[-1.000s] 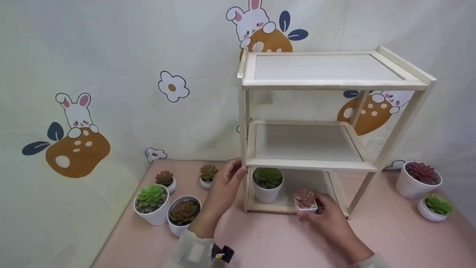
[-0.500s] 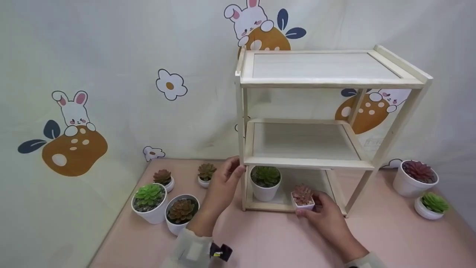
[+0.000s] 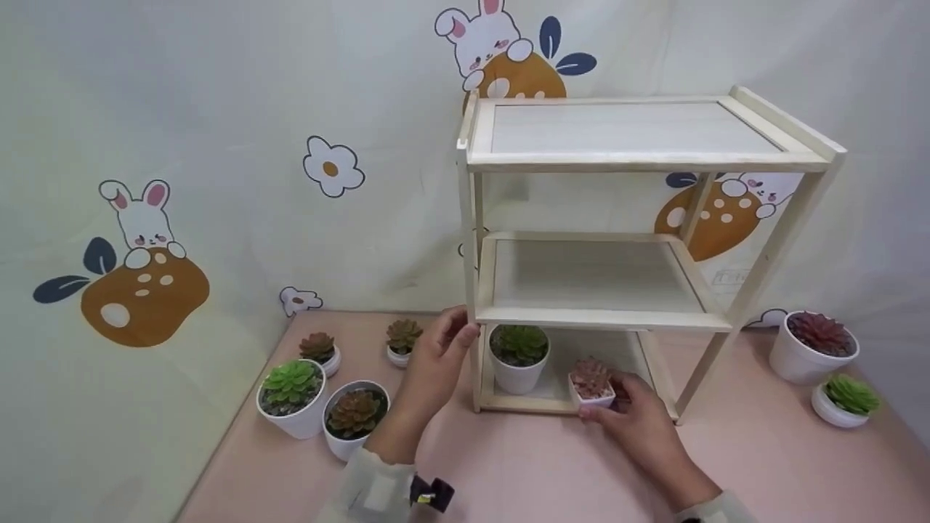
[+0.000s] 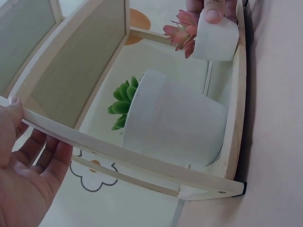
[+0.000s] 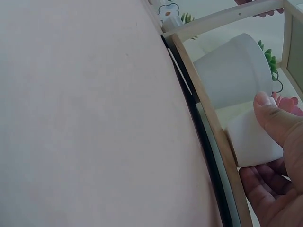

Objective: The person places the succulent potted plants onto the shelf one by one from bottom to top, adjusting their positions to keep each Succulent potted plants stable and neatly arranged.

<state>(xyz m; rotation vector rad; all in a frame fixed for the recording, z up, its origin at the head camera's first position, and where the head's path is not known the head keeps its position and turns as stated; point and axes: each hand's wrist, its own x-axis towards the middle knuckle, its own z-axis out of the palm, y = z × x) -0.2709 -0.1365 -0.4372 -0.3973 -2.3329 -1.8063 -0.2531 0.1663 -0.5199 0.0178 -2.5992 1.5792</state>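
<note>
We pinch the pink plant [image 3: 593, 380] between thumb and fingers of our right hand [image 3: 636, 418] at the front edge [image 3: 527, 407] of the rack's [image 3: 614, 129] bottom shelf [image 3: 577, 347], though we cannot tell whether its base rests there. Our left hand [image 3: 432, 363] grips the rack's left post [image 3: 468, 232], thumb on one side, fingers bent round the other. A narrow gap parts the pink plant from the green plant [image 3: 519, 359] at its left, and our right hand takes up room toward the right post [image 3: 769, 254].
</note>
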